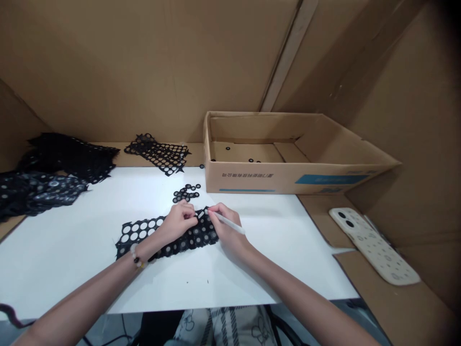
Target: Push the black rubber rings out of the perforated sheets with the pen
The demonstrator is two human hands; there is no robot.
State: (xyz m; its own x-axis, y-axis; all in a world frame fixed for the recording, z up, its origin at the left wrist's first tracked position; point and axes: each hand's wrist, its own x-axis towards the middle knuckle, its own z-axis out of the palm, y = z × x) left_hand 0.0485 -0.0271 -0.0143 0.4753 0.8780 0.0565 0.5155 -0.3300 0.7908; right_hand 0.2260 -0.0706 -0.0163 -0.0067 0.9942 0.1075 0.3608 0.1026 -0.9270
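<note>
White counter (298,226) carries the black perforated sheet (187,239). Right hand (230,235): grip closed around a white pen-shaped tool (232,224). Left hand (178,221) rests on the sheet, grip indeterminate. Upper-left holes (134,236) appear cleared, lower circles (198,240) filled. Loose rings (197,194) lie behind.

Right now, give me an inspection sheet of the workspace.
Surface: white tabletop, small dark specks near its front edge.
Work items: perforated black sheet, larger holes at its far left; loose black rings just beyond it; white pen-like tool.
Clutter: black perforated scraps toward the back and left; phone in a patterned case at right.
Hands: left hand on the sheet, grip unclear; right hand pinches the tool.
Cables: thin dark lines, apparently cables, below the table's near edge.
Surroundings: cardboard walls; open carton at the back right, a few rings inside.
</note>
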